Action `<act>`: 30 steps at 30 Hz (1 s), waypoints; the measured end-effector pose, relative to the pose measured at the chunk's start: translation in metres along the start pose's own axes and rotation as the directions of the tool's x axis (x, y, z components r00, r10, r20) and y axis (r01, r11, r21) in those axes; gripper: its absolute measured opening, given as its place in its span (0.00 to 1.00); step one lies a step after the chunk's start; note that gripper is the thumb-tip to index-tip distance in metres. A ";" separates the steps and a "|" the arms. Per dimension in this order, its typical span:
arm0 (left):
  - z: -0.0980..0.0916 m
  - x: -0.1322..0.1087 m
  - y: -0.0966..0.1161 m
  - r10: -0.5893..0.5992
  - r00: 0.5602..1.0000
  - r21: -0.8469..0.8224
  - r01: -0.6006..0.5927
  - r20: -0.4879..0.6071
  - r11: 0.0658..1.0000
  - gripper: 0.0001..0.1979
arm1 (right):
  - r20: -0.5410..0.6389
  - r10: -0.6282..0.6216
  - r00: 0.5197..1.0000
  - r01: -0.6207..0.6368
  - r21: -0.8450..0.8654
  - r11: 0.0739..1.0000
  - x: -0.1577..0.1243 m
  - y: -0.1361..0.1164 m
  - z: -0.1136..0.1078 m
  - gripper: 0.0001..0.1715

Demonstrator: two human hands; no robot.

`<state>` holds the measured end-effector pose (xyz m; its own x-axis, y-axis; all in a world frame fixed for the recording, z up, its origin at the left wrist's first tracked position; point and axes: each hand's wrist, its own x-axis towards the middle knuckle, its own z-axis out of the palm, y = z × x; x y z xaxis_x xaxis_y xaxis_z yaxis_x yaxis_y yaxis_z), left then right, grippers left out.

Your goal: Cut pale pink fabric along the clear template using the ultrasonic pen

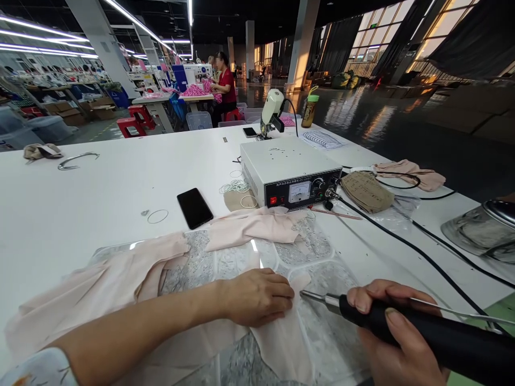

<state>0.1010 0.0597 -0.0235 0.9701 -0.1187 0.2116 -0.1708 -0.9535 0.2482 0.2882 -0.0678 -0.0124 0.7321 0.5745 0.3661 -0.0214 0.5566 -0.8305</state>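
Note:
My right hand is closed around an ultrasonic cutter, a thick black handle with a tapered metal tip. That tip points left and sits at the edge of a pale pink fabric piece, close to my left fingers. My left hand presses down on this fabric with its fingers together and bent; the fingertips are partly hidden. Beneath lies a clear plastic template board with rounded sections. More pale pink fabric covers its left side, and another folded piece lies at its back edge.
Behind the board stands a generator box with a dial; a black cable runs to the right. A phone, thin rings, beige fabric and a glass jar rest on the white table. A person sews farther back.

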 end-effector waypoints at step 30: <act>-0.005 -0.007 -0.001 0.055 0.998 -0.030 -0.055 0.008 0.998 0.09 | 0.094 0.053 0.994 -0.059 0.053 0.997 -0.010 -0.012 -0.002 0.03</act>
<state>0.0935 0.0625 -0.0200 0.9606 -0.1734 0.2171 -0.2289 -0.9368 0.2646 0.2828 -0.0811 -0.0069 0.6626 0.6572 0.3591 -0.1005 0.5532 -0.8270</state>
